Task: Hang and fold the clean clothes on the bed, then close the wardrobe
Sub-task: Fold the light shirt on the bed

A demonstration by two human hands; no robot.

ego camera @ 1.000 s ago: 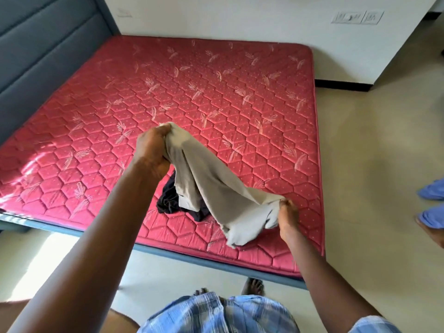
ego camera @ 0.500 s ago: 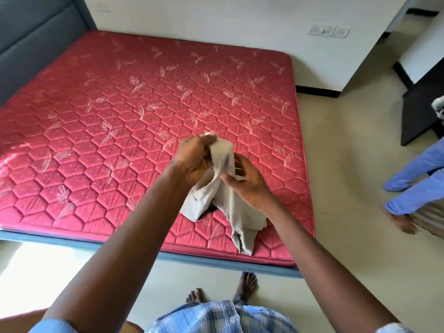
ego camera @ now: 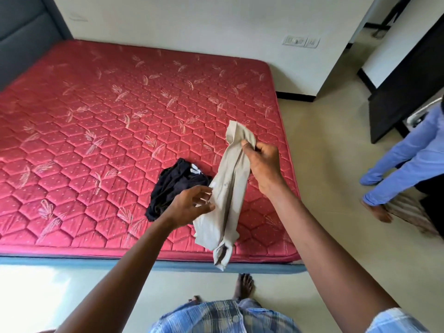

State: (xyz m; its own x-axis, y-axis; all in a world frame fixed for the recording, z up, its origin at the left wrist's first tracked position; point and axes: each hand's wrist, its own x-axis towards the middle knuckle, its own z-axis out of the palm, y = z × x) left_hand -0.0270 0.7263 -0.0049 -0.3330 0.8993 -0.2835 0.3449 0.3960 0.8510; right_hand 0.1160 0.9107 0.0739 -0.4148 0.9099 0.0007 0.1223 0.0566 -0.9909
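Note:
A beige garment (ego camera: 228,198) hangs bunched and long above the near right corner of the red mattress (ego camera: 101,121). My right hand (ego camera: 263,164) grips it near its upper end and holds it up. My left hand (ego camera: 189,205) is lower, fingers spread and relaxed, touching the garment's left edge at mid-length. A crumpled black garment (ego camera: 173,186) with a white label lies on the mattress just left of the beige one, partly behind my left hand.
A grey headboard (ego camera: 21,44) stands at the far left. Another person in blue trousers (ego camera: 408,159) stands on the floor at the right, beside dark furniture (ego camera: 408,87). My bare feet are at the bed's blue base (ego camera: 72,260).
My right hand has taken the top of the beige garment and lifted it rightward. My left hand let go of the top and dropped to its middle. The black garment is uncovered.

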